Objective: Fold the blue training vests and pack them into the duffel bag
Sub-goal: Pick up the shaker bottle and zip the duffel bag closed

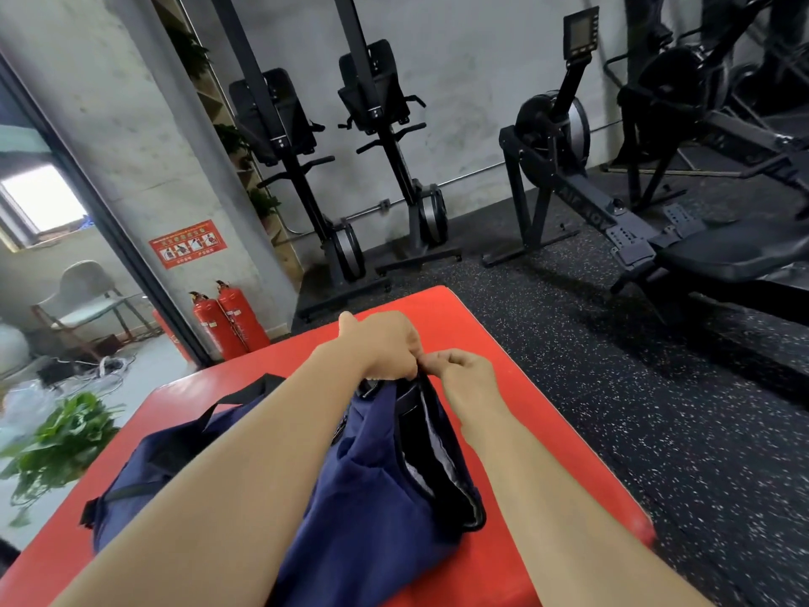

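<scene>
A navy blue duffel bag (363,488) with black straps lies on a red padded box (516,387). Its top opening gapes on the right side, showing a dark inside with a grey lining. My left hand (385,343) grips the far end of the bag, fingers curled over the fabric. My right hand (459,370) pinches the same far end right beside it, near the end of the zip. Both forearms stretch across the bag and hide much of it. No separate vest shows outside the bag.
Two red fire extinguishers (227,326) stand left of the box by a concrete pillar. Rowing machines (569,177) stand upright and flat on the speckled black floor (613,387) ahead and to the right. A green potted plant (61,440) sits low left.
</scene>
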